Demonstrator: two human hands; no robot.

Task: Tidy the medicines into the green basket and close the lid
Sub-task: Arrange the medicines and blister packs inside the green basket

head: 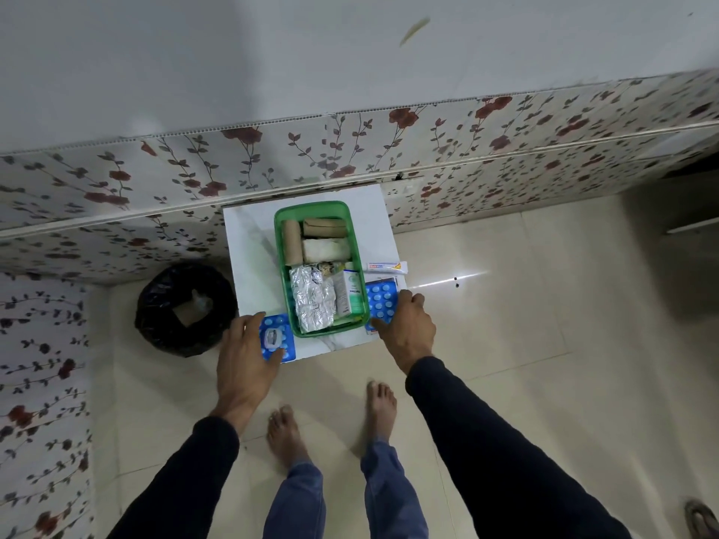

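Note:
The green basket (281,243) stands open on a small white table (249,250); inside are beige bandage rolls, a silver foil strip and a white-green box. My left hand (245,363) rests on a blue blister pack (277,336) at the table's front left corner, fingers around its edges. My right hand (406,328) lies on another blue blister pack (382,301) right of the basket. A white tube (388,267) lies on the table beyond it. No lid is visible.
A black-lined waste bin (186,307) stands on the floor left of the table. A floral-papered wall (350,149) runs behind the table. My bare feet (330,422) stand on beige tiles in front. A sandal (702,519) lies at the bottom right.

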